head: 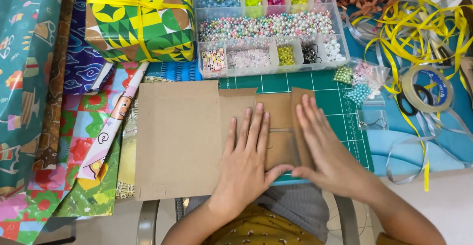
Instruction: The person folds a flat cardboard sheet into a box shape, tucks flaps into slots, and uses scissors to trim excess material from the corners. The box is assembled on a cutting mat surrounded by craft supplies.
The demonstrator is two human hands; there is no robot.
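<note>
Left hand point(245, 159) and right hand point(322, 149) press flat, fingers spread, on brown cardboard point(180, 136).

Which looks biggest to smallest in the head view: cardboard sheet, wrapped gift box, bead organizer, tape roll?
1. Cardboard sheet
2. Bead organizer and wrapped gift box: similar, both cut off by the frame's top edge, so unranked
3. Tape roll

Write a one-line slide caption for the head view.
Left hand and right hand press flat on brown cardboard over a green cutting mat, near a bead organiser.
</note>
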